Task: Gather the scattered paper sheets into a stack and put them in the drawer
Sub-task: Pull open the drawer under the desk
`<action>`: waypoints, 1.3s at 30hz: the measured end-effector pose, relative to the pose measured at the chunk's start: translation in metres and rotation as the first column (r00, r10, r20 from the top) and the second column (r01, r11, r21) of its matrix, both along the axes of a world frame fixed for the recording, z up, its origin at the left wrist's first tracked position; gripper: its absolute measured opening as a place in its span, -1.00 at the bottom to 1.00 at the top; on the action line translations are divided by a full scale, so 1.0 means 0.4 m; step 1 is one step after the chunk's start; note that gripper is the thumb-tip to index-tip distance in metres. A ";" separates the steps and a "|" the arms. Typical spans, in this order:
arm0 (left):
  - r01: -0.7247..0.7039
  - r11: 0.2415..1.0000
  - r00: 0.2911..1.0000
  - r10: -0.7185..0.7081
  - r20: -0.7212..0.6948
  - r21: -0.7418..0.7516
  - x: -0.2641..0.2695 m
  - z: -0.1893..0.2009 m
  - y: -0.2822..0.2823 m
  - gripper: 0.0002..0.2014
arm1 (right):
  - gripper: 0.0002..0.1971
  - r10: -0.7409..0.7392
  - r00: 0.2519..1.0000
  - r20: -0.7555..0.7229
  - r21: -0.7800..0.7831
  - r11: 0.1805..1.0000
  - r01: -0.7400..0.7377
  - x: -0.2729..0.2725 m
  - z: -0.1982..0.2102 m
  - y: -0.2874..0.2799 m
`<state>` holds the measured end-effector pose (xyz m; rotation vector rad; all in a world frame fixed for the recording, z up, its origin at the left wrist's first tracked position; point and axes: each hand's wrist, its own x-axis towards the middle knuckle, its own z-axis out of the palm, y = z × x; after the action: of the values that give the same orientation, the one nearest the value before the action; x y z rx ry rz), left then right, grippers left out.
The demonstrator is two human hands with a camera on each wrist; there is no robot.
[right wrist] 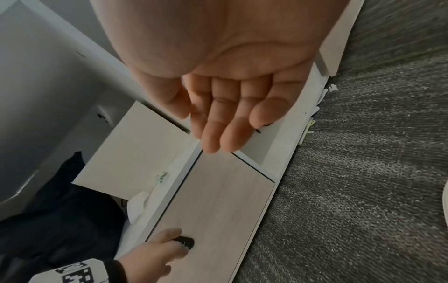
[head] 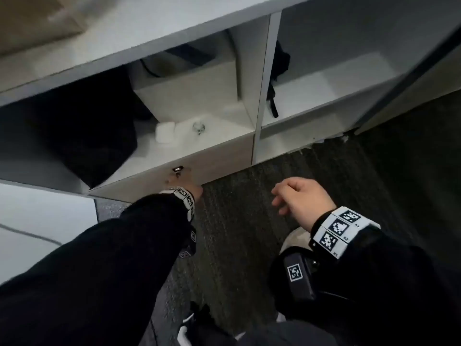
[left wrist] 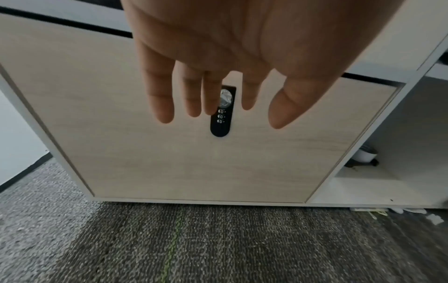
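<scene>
Reaching for the drawer (head: 219, 156), the left hand (left wrist: 230, 57) hung before its pale wood-grain front, fingers (left wrist: 160, 99) straight and slightly spread, grip wide and holding nothing; the fingertips lay at or just over the black lock plate (left wrist: 221, 114), though contact could not be confirmed. The right hand (head: 301, 198) hovered above the carpet (head: 249, 221), well apart from the cabinet, fingers loosely curled, grip empty. Item: drawer, lowest unit of a white shelving cabinet (head: 262, 91) beneath the tabletop (head: 124, 33); a dark gap showed along its top edge in the left wrist view, so it appeared fractionally ajar. Handling, as judged: rigid panel, smooth and flush, offering no handle or projecting pull; purchase was likely best at the top-edge gap or the round knob (left wrist: 225, 97) set in the lock plate, with a steady straight draw. Item: paper sheets, not visible in any view; location could not be told. Handling, as judged: light, limp, prone to sliding and creasing; best squared first and carried flat with support at both edges. Adjacent: dark bag (head: 82, 136) and small white boxes (head: 166, 133) on the shelf above.
</scene>
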<state>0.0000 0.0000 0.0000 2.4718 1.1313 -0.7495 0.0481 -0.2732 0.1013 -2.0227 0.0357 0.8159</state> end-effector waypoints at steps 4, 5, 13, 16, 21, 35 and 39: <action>-0.024 0.998 1.000 0.024 -0.004 0.065 0.028 -0.006 0.015 -0.44 | -0.76 0.018 1.000 0.025 -0.024 1.000 -0.017 0.009 -0.012 -0.007; -0.015 0.998 1.000 0.017 -0.024 0.061 0.028 -0.011 0.015 -0.44 | -0.76 0.026 0.999 0.024 -0.023 0.999 -0.025 0.005 -0.017 -0.008; 0.089 0.994 0.996 -0.087 -0.036 0.059 -0.026 0.000 0.012 -0.42 | -0.77 0.055 0.998 0.037 -0.039 0.998 -0.053 -0.002 -0.004 0.013; 0.110 0.994 0.992 -0.109 -0.065 0.007 -0.074 0.007 -0.015 -0.35 | -0.77 0.061 0.997 0.045 -0.039 0.997 -0.060 -0.007 0.012 0.026; 0.119 0.981 0.971 -0.147 -0.191 -0.151 -0.160 0.057 -0.076 -0.32 | -0.79 0.109 0.987 0.122 -0.045 0.994 -0.104 -0.019 0.066 0.053; 0.358 0.919 0.922 -0.376 -0.093 -0.166 -0.226 0.173 -0.225 -0.41 | -0.77 0.042 0.948 0.314 -0.001 0.999 -0.044 -0.071 0.291 -0.034; 0.402 0.903 0.886 -0.425 -0.182 -0.154 -0.247 0.194 -0.258 -0.49 | -0.78 0.005 0.940 0.342 0.001 1.000 -0.005 -0.076 0.333 -0.092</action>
<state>-0.0988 -0.1031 0.0776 2.6117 0.5945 -1.1864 0.0177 -0.3100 0.2346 -2.1374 -0.1687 0.4558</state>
